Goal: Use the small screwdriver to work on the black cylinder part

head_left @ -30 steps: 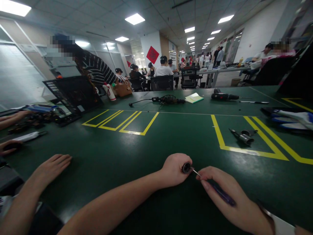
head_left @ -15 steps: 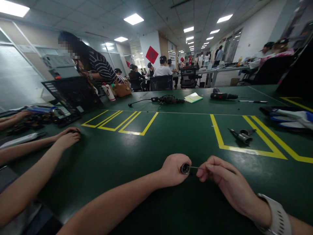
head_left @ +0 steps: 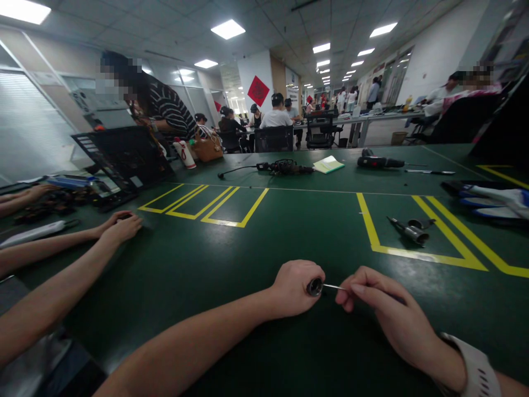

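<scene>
My left hand is closed around a dark, hollow cylindrical part, its round open end facing right. Most of that part is hidden inside the fist. Between thumb and fingers, my right hand pinches a thin metal rod that looks like a slim screwdriver shaft or pick; its handle end is hidden by the hand. The rod's tip is at the rim of the cylinder's opening. Off to the right, grey metal parts, one of them a hollow cylinder, lie inside a yellow-taped rectangle.
Farther back lie a dark corded tool, a notepad, a drill-like power tool and a pen. Blue-and-white gloves are at the right. A co-worker's hands work at the left, near a black frame.
My right hand has drawn slightly right, and more of the rod shows outside the cylinder's opening. My left hand has barely moved. The co-worker's hands shifted a little right.
</scene>
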Demonstrator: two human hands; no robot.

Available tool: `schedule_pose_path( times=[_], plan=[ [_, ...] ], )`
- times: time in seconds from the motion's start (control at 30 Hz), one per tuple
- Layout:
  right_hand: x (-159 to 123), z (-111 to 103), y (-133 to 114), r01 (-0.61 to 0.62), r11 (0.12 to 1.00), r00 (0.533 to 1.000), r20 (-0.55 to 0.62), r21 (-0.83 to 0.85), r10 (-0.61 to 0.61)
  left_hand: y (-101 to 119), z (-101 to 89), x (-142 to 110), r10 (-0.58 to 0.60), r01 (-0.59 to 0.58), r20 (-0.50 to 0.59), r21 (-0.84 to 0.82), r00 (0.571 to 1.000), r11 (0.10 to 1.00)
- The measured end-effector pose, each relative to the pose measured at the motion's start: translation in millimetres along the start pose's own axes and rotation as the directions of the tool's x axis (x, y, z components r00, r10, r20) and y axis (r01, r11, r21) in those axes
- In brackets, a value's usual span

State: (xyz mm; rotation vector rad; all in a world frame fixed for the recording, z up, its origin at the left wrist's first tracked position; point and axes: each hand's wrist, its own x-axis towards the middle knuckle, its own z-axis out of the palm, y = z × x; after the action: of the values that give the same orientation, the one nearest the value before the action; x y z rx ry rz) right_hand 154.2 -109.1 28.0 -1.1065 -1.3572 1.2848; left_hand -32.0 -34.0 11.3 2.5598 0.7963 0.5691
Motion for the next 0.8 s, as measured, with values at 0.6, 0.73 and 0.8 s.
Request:
schedule_pose_path(
  times=[0.6,0.73,0.8],
  plan=[
    [-6,4,3,0.070,0.995,0.998,0.010,-0.078,-0.069,1,0.5,-2,-0.042,0.044,-0.056,0.032,0.998,0.999],
    [2,3,4,-0.040,0.975,0.998,-0.029,0.219,0.047,-1,0.3,-1,-0.036,0.032,-0.076,-0.054,0.996,0.998],
    [3,3,4,-0.087,0.949,0.994,-0.032,0.303,0.102,-1,0.6,0,-0.031,0.024,-0.090,-0.077,0.995,0.997]
  ],
)
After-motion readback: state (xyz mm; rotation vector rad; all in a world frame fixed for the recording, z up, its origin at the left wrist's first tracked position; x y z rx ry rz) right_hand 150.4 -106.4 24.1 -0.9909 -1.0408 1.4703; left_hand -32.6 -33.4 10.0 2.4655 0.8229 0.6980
